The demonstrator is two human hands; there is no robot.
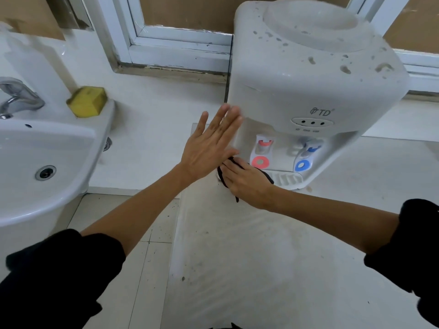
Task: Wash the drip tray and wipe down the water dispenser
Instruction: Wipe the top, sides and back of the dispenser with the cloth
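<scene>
— Where's the dispenser [308, 74]?

— On the white counter [261, 245], against the window frame [166, 43]. Its top is spotted with grey marks.

— And the hands?

— The left hand [209, 146] is flat and spread, fingers straight, pressed on the dispenser's left front corner; it grasps nothing. The right hand [247, 181] lies lower, at the dispenser's base, pressing a dark cloth [267, 175] against the lower left front. The fingers lie over the cloth — whether they close round it, I cannot tell.

— The tray?

— The drip tray [287, 179] sits in its place at the foot of the dispenser, under the red tap [261, 153] and blue tap [306, 155], just right of the cloth.

— Anything else about?

— A sink [35, 148] to the left with a chrome faucet [19, 97], and a yellow sponge [88, 100] on its back ledge, well apart from the hands. Black sleeves [59, 276] are pushed up both forearms.
</scene>
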